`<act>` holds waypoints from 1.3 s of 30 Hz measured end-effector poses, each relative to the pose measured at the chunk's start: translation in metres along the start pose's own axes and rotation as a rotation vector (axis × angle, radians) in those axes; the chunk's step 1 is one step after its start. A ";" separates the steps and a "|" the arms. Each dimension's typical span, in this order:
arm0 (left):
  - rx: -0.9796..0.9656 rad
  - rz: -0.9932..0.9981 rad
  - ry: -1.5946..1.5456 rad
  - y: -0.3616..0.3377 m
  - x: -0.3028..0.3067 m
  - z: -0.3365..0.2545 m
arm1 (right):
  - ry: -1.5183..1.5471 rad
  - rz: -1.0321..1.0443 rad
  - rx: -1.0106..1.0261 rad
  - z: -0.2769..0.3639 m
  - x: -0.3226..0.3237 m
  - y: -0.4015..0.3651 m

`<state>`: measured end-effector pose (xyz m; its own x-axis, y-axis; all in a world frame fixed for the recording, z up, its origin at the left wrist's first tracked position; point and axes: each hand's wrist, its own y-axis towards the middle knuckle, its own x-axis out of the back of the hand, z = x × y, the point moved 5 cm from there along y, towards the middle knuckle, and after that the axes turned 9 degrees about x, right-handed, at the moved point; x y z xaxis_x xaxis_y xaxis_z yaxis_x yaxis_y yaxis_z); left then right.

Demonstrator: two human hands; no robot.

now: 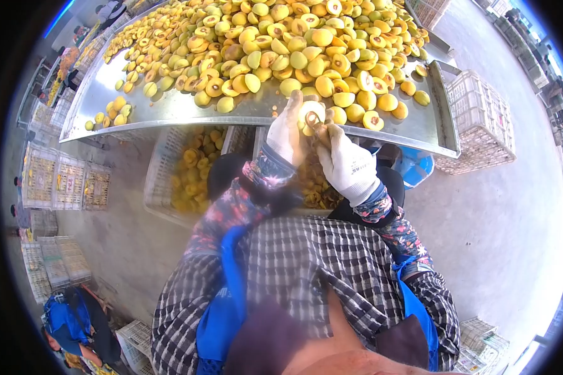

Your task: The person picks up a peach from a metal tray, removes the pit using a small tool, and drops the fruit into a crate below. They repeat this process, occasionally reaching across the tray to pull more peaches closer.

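Observation:
My left hand (286, 130), in a white glove, holds a halved yellow fruit (311, 115) near the front edge of the metal table (231, 119). The cut face with its brown centre is turned up. My right hand (349, 164), also gloved, is closed on a small tool (319, 131) whose looped metal tip is at the middle of the fruit. Just beyond my hands, a big heap of halved yellow fruits (281, 47) covers much of the table.
Below the table edge stands a crate (158, 169) of fruit pieces. A blue bag (415, 166) and a white crate (481, 122) are at the right. More crates (65, 179) stand at the left; a person in blue (75, 322) is at the lower left.

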<state>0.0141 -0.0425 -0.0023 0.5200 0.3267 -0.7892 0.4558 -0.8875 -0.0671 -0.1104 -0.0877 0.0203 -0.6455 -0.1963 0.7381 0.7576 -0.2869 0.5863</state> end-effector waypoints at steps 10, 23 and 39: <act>0.094 0.100 0.320 -0.001 0.026 -0.002 | -0.043 0.164 0.051 -0.005 0.001 0.003; 0.263 0.038 0.934 0.013 0.051 -0.004 | 0.027 0.363 0.010 -0.003 -0.006 -0.011; -0.100 -0.142 0.463 -0.002 0.046 0.022 | 0.297 0.275 -0.079 -0.020 -0.037 -0.032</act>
<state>0.0208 -0.0328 -0.0517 0.7036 0.5726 -0.4209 0.6010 -0.7955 -0.0775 -0.1128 -0.0898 -0.0330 -0.4286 -0.5342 0.7287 0.9035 -0.2546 0.3448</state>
